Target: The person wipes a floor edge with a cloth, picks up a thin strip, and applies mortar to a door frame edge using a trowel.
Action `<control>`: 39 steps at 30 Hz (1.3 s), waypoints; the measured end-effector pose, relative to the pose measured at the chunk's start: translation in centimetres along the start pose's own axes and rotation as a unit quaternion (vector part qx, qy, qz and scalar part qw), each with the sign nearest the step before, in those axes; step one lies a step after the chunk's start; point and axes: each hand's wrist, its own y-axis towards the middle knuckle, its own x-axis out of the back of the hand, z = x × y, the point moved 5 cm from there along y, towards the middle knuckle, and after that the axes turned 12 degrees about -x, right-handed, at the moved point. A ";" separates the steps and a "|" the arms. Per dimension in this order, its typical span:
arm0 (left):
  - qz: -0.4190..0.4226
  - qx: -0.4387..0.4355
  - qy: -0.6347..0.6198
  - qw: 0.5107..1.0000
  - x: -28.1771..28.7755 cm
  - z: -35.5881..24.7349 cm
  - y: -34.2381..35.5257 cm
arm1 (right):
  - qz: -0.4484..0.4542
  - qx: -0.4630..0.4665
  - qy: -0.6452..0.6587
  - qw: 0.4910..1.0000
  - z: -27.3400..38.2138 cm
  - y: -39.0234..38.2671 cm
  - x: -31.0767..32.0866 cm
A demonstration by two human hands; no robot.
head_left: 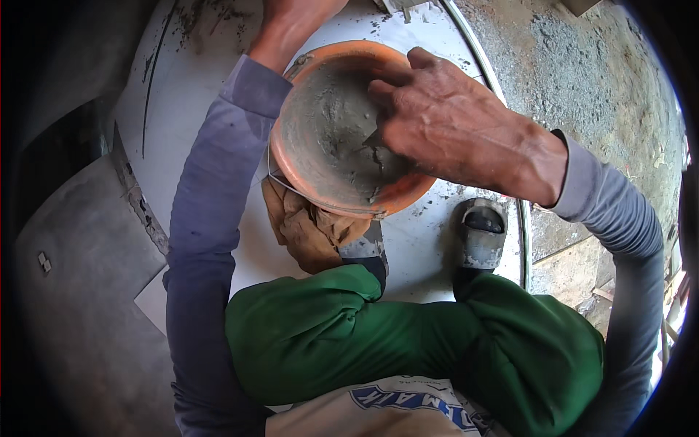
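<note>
White surface (419, 244) below; left hand (300, 16) cropped, grip unclear; right hand (444, 120) curled over orange bucket (309, 178), any hold hidden.

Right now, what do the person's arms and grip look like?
The left sleeve is long and bluish-grey; the right sleeve is similar, with bunched wrinkles. Each ends in a plain cuff. The right grip is a bare hand; the left grip looks bare too, but the picture cuts it off.

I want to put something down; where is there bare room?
On the white surface, mostly bare: between the left shoe and right shoe, and left of the left sleeve. Crowded: the orange bucket, right hand over it, brown paper bunched at its near side.
</note>
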 end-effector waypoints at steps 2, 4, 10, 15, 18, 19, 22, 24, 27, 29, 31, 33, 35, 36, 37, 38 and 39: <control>-0.010 0.010 -0.050 0.999 0.1 0.3 -0.4 | 0.087 0.001 -0.048 0.995 0.9 0.7 -2.1; -0.011 -0.020 -0.087 0.996 0.0 0.4 -0.2 | 0.086 0.013 -0.038 0.995 1.6 1.0 -3.1; -0.038 -0.057 -0.111 0.991 -0.1 1.1 -0.2 | 0.094 0.041 -0.067 0.992 3.2 0.1 -5.7; -0.058 -0.046 -0.061 0.995 0.1 1.4 -0.5 | 0.067 0.030 -0.007 0.997 3.5 -1.4 -4.1; -0.030 -0.040 -0.085 0.995 0.1 1.1 -0.4 | 0.036 0.008 0.077 0.996 1.9 -1.9 -1.7; -0.044 -0.033 -0.082 0.995 0.3 0.9 -0.4 | 0.112 -0.040 0.127 0.985 0.7 -2.1 -1.7; -0.025 -0.019 -0.085 0.996 0.5 0.5 -0.2 | 0.150 -0.108 0.196 0.963 -1.3 -3.4 -1.2; 0.009 -0.019 -0.097 0.995 0.2 0.3 -0.2 | 0.136 -0.198 0.354 0.904 -3.3 -4.9 -1.2; 0.061 0.040 -0.071 0.995 -0.5 0.8 -0.1 | 0.011 -0.337 0.486 0.806 -6.1 -8.5 -1.2; 0.040 0.003 -0.007 0.999 -0.7 0.4 0.2 | -0.022 -0.330 0.533 0.779 -8.5 -9.4 -2.0; 0.026 -0.013 -0.004 1.000 -1.0 0.1 0.2 | -0.003 -0.396 0.625 0.672 -10.7 -10.6 -4.0; 0.016 -0.045 -0.022 0.999 -1.0 -0.3 0.4 | -0.055 -0.399 0.661 0.633 -12.5 -10.8 -5.6; 0.048 0.000 -0.047 0.998 -1.3 -0.1 0.4 | -0.098 -0.423 0.670 0.603 -14.3 -10.8 -7.3; 0.055 -0.009 -0.053 0.997 -1.3 -0.3 0.5 | -0.097 -0.434 0.668 0.597 -14.8 -10.4 -8.4; 0.065 0.018 -0.056 0.996 -1.4 -0.1 0.5 | -0.139 -0.448 0.640 0.609 -15.5 -10.1 -9.1; 0.076 0.049 -0.055 0.994 -1.5 0.1 0.4 | -0.171 -0.472 0.608 0.614 -16.2 -9.7 -9.8; 0.074 0.045 -0.070 0.994 -1.5 0.0 0.4 | -0.184 -0.496 0.576 0.623 -16.7 -9.2 -10.6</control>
